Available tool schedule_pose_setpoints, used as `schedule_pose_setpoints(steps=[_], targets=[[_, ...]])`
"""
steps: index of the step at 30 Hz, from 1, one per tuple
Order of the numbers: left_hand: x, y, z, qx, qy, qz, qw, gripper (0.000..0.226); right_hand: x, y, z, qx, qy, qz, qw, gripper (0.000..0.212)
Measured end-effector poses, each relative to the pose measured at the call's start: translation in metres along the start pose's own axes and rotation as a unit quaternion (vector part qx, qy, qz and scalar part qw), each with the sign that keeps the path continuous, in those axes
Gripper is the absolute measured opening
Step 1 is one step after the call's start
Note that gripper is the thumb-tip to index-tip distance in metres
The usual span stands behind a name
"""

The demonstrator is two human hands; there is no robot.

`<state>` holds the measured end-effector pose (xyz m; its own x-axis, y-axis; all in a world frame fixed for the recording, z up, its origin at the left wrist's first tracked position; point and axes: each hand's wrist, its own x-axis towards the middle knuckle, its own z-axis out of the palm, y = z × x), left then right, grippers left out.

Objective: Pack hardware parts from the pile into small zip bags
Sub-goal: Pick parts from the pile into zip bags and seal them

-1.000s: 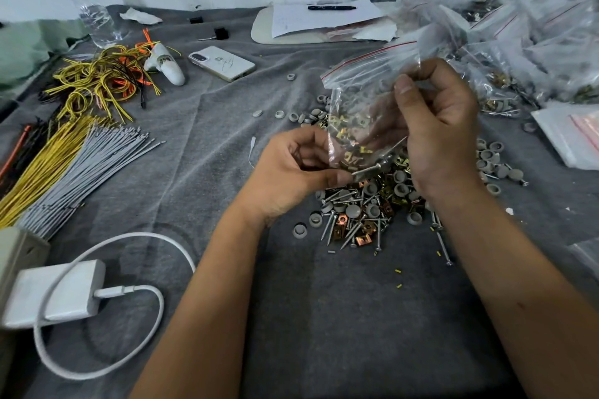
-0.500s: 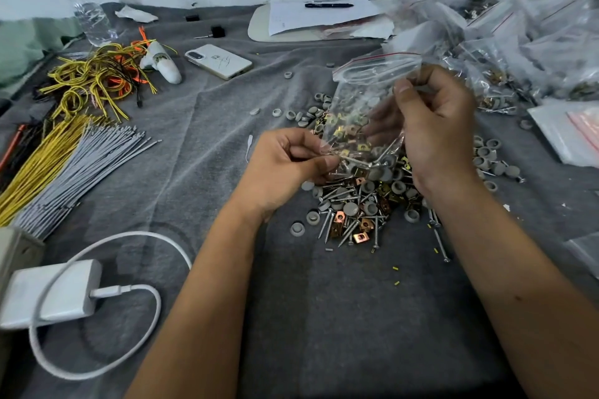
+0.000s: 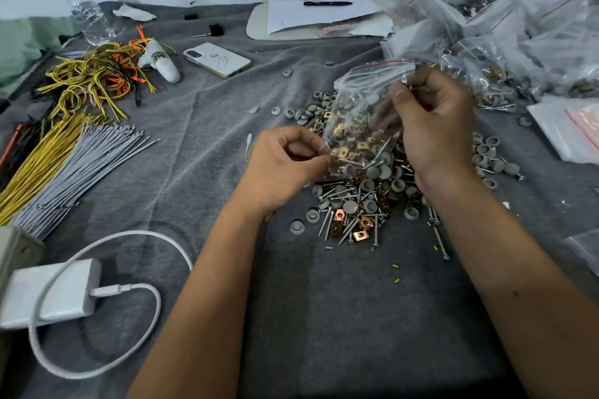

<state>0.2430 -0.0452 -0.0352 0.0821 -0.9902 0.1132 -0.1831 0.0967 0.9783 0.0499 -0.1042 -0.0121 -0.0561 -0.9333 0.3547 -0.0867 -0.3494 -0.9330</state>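
The right hand pinched the zip bag by its mouth, holding it open above the hardware pile at table centre; the left hand gripped its lower corner, steadying the load.

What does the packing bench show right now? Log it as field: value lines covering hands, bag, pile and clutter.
left hand: pinches the zip bag's lower corner
right hand: holds the bag near its open mouth
zip bag: clear, red seal strip, holds brass clips, screws and grey caps
pile: screws, grey caps, copper clips on the grey cloth
filled bags: heaped far right
phone: face down, far left of pile
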Motion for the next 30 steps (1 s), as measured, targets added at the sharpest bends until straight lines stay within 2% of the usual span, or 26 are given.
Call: schedule_pose_setpoints(steps=[5, 11, 17, 20, 21, 23, 27, 30], targets=[[0.0, 0.0, 0.0, -0.012, -0.002, -0.006, 1.0, 0.026, -0.001, 0.0, 0.0, 0.026, -0.015, 0.013, 0.999, 0.009], [0.001, 0.0, 0.003, -0.013, 0.008, -0.022, 1.0, 0.015, -0.002, 0.001, 0.003, 0.044, -0.015, 0.006, 0.999, 0.007], [0.0, 0.0, -0.001, 0.022, -0.005, 0.003, 1.0, 0.025, -0.002, -0.002, 0.001, 0.045, -0.032, -0.001, 0.998, 0.005], [-0.001, 0.003, -0.004, 0.017, 0.034, 0.033, 0.999, 0.005, -0.005, -0.007, 0.001, 0.066, -0.065, -0.002, 0.996, 0.003], [0.0, 0.003, -0.004, 0.012, 0.056, 0.042, 0.997, 0.013, -0.006, -0.008, 0.001, 0.077, -0.08, -0.007, 0.994, 0.002], [0.001, 0.003, -0.005, -0.042, 0.066, 0.039, 0.996, 0.024, -0.008, -0.012, 0.004, 0.098, -0.103, -0.023, 0.99, 0.007], [0.001, 0.004, -0.004, -0.14, 0.006, 0.024, 0.99, 0.03, -0.01, -0.018, 0.006, 0.186, -0.143, 0.006, 0.972, 0.011], [0.001, 0.003, -0.001, -0.176, -0.014, 0.0, 0.984, 0.028, -0.009, -0.016, 0.007, 0.138, -0.135, 0.036, 0.981, 0.009]])
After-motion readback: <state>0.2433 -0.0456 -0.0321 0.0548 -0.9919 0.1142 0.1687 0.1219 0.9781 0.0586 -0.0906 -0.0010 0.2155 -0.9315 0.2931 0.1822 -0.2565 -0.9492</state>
